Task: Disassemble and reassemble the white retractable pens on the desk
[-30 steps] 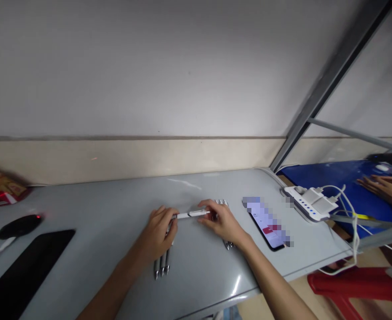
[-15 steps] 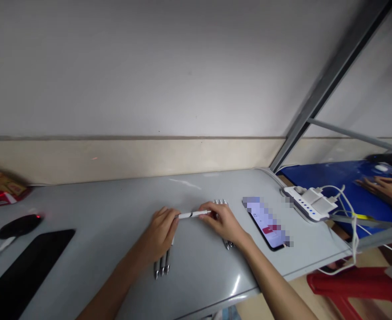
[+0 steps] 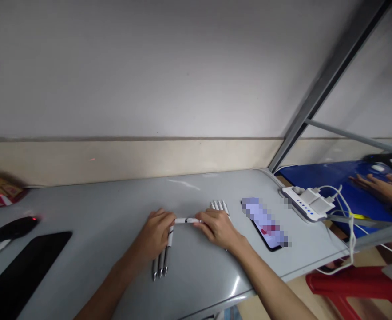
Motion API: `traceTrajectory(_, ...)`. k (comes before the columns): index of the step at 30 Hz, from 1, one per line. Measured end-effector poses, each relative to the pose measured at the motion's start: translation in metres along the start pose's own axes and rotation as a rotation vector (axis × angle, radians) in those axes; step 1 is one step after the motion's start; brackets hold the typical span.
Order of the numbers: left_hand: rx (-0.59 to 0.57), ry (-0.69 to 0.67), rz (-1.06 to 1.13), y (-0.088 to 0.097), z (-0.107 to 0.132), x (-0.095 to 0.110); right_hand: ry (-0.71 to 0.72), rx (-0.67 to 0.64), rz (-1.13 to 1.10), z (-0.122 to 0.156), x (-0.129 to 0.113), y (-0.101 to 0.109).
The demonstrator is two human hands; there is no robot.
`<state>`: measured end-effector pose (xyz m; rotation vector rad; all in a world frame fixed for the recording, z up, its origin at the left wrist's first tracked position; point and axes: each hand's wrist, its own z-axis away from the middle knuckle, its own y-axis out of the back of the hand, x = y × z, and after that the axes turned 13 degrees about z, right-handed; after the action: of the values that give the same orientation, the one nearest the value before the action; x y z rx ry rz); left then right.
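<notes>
Between my two hands a white pen (image 3: 181, 220) with a dark band at its middle lies level above the desk. My left hand (image 3: 157, 231) is closed round its left end, and the fingers of my right hand (image 3: 217, 227) pinch its right end. Under and in front of my left hand are three pens (image 3: 160, 266) side by side, their grey grips and silver tips toward me; the hand hides part of their white barrels. Behind my right hand shows the white upper part of another row of several pens (image 3: 219, 205), the rest mostly covered by that hand.
A lit phone (image 3: 265, 224) lies right of my right hand. Beyond it sits a white power strip (image 3: 302, 203) with chargers and cables. At left are a black mouse (image 3: 14, 229), a dark flat pad (image 3: 29, 271) and a package (image 3: 2, 191). Another person's hand (image 3: 378, 186) rests over a blue surface.
The pen has tipped to nearly level and sits slightly lower. My right hand has moved a little down and left, uncovering more of the pens behind it.
</notes>
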<state>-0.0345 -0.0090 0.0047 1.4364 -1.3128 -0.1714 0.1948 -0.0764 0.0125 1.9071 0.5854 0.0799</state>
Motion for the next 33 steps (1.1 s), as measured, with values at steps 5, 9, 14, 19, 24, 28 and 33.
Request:
traceTrajectory(5,0.029,-0.033,-0.011,-0.001,-0.002,0.006,-0.122,0.02,-0.254,0.0,-0.003,0.0)
traceTrajectory(9,0.012,-0.012,0.045,-0.001,-0.005,0.014,-0.295,0.1,-0.503,-0.002,-0.004,-0.002)
traceTrajectory(14,-0.034,-0.019,0.076,0.004,-0.005,0.022,-0.433,0.186,-0.741,-0.007,-0.003,-0.002)
traceTrajectory(19,-0.053,0.014,0.077,0.007,-0.003,0.024,-0.557,0.35,-1.148,-0.013,0.007,-0.005)
traceTrajectory(24,-0.067,0.027,0.049,0.006,-0.003,0.02,-0.69,0.477,-1.488,-0.017,0.015,-0.003)
traceTrajectory(28,-0.048,0.044,-0.026,0.002,-0.004,0.015,-0.671,0.43,-1.798,-0.014,0.02,0.001)
traceTrajectory(33,-0.023,0.055,-0.13,-0.003,-0.004,0.008,-0.571,0.191,-2.118,-0.007,0.033,-0.001)
